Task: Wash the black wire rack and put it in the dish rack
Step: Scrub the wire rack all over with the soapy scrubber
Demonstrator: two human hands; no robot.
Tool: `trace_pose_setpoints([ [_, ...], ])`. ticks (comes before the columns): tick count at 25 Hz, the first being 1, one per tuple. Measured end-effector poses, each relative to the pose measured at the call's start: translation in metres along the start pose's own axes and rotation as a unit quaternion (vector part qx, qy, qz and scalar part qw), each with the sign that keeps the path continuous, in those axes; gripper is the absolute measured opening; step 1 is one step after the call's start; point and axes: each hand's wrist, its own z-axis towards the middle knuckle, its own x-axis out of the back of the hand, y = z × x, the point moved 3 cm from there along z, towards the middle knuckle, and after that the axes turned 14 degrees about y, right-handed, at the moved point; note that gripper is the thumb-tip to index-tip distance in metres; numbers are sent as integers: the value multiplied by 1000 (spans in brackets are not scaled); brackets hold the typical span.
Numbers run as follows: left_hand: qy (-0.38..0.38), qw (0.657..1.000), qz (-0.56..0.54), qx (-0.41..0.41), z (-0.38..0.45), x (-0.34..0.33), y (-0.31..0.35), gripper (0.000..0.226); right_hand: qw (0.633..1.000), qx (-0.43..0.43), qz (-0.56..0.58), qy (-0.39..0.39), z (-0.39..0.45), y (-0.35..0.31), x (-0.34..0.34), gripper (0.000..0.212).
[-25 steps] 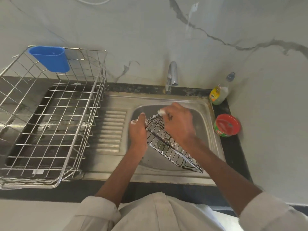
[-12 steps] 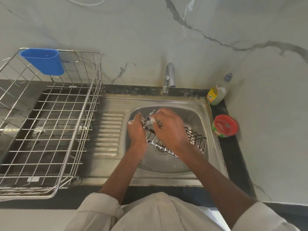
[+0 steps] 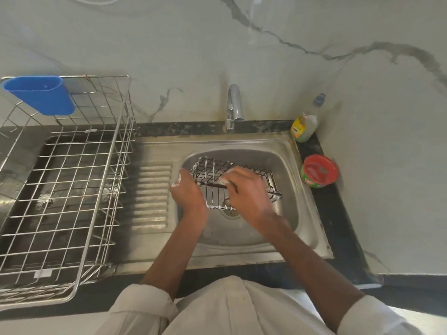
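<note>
From the head view, the black wire rack (image 3: 232,182) sits inside the sink (image 3: 300,213) basin, tilted, its far edge up near the basin's back wall and its near edge low over the drain. White suds cling to the wires.

The left hand (image 3: 187,192) curls round the rack's left edge and steadies it. The right hand (image 3: 246,192) lies over the middle of the rack with fingers bent onto the wires; foam shows at the fingertips, but I cannot tell whether it pinches a scrubber or rubs bare.

By its look, the rack is light and stiff: thin welded wire that will not flex much. Soap probably makes it slippery, so a grip hooked through the grid or wrapped round the outer frame bar should hold better than a flat pinch. It seems sturdy rather than fragile, though the wire ends could snag on the grid of the dish rack.

The dish rack (image 3: 79,274), chrome wire, stands at the left end of the counter beside the sink's ribbed drainboard, with a blue cup (image 3: 41,95) hung on its back left corner. The tap (image 3: 233,105) rises at the sink's back edge. On the dark counter (image 3: 338,213) strip right of the sink, a soap bottle (image 3: 304,124) stands in the back corner, and a red-lidded tub (image 3: 319,171) sits just in front of it. Marble-patterned walls close in behind and at the right.
</note>
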Motion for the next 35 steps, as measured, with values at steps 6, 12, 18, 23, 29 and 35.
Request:
trace_pose_setpoints([
  [6,-9,999,-25,19,8,2,-4,34,947,-269,-150,95,-33,95,54,20],
  [12,-43,999,2,5,-6,-10,-15,33,995,-75,-15,63,4,5,3,16],
  [18,-92,996,10,-9,-4,-7,-16,26,983,-170,-14,72,34,38,22,27],
  [23,-68,998,-16,4,0,-10,-13,21,998,-57,-25,22,5,8,14,44],
  [29,-97,995,-4,2,-6,-8,-17,23,987,-150,24,60,29,7,14,28],
  [35,-94,995,-13,-28,0,-5,-13,14,915,-325,236,31,26,0,13,20],
])
